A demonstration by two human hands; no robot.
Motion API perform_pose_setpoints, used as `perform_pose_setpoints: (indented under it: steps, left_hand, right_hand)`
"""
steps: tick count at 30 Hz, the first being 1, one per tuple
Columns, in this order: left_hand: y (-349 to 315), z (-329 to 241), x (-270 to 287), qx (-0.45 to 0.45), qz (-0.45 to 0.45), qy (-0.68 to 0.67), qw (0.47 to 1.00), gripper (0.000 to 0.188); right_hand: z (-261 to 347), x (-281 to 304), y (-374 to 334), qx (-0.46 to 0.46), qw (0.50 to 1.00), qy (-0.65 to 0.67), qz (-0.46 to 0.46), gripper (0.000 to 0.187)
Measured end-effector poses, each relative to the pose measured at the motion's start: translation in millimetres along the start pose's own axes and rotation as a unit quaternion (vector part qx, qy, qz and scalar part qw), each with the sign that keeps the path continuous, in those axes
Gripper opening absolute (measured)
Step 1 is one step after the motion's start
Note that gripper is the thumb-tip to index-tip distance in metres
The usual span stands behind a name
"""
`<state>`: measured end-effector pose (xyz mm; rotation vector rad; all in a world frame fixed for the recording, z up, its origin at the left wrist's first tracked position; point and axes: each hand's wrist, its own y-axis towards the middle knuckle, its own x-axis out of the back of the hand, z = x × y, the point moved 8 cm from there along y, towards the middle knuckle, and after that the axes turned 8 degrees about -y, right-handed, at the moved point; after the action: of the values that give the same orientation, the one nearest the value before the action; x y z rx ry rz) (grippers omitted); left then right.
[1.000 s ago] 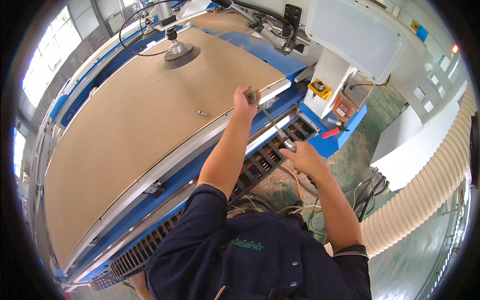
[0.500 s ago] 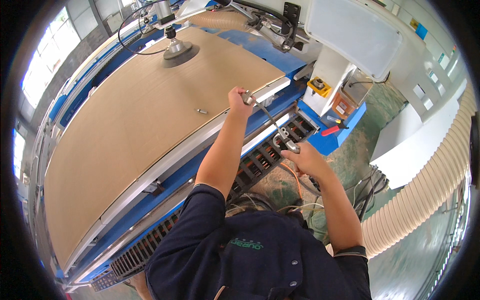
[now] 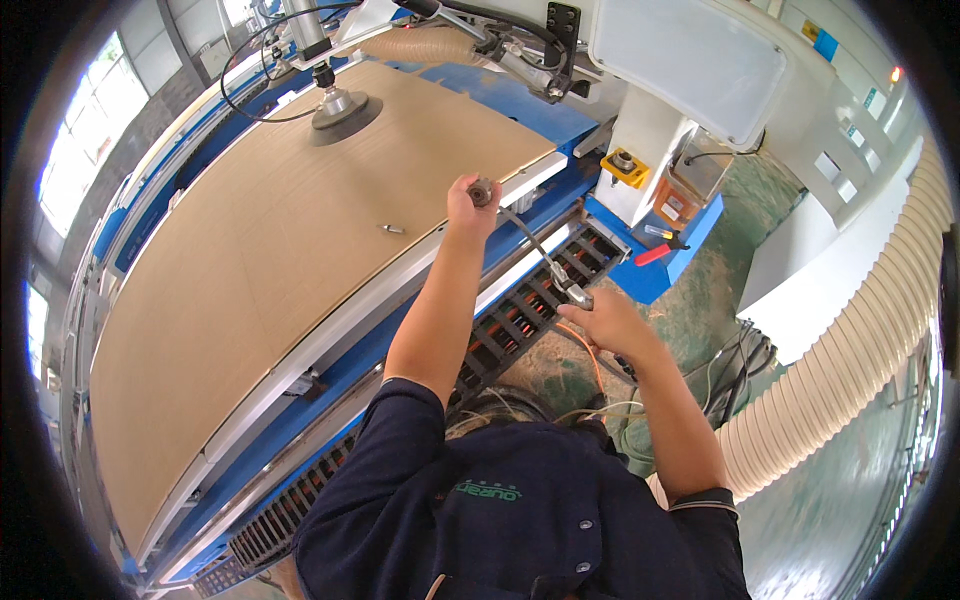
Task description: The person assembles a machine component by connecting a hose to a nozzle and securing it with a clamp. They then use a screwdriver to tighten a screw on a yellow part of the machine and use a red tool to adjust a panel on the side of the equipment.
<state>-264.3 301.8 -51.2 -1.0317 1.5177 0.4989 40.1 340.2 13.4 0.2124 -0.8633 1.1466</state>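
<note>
Metal holder (image 3: 483,191), short and round, is sitting in the left hand (image 3: 466,206) above the near edge of the table (image 3: 270,270), close to its right corner, with a round end facing up toward the camera. The left hand's fingers are curling around the holder's side, so that hand is closing firmly on it, though most of the fingertips are hiding behind it. The right hand (image 3: 616,322) is gripping the handle of a metal gun-like tool (image 3: 573,289), out beyond the table's near edge; its thumb is lying along the near end of the tool, and the other fingers are tucking underneath, partly out of sight. From this tool a thin curved tube (image 3: 530,238) is running up and left toward the holder, and I cannot tell whether its tip is touching the metal. The two hands are staying well apart, the tube spanning the gap between them. Below the tool a black cable chain (image 3: 490,346) is running alongside the table's near edge. On the brown tabletop, just in from that edge, a small metal bit (image 3: 392,229) is lying on its side to the left of the left hand, while a dark suction pad (image 3: 346,120) is standing near the far edge. Beyond the right corner, a red-handled tool (image 3: 653,256) is resting on a blue ledge (image 3: 640,284).
</note>
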Motion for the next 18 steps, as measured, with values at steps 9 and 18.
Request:
perform_pose_setpoints:
  steps: [9, 18]
  left_hand:
    - [-3, 12, 9, 0.021, -0.040, 0.018, 0.999, 0.011]
    - [-11, 14, 19, 0.080, -0.012, 0.042, 0.996, 0.016]
  right_hand:
    - [-20, -7, -5, -0.013, 0.998, 0.054, 0.038, 0.042]
    - [-41, -8, -43, -0.043, 0.982, 0.144, 0.113, 0.032]
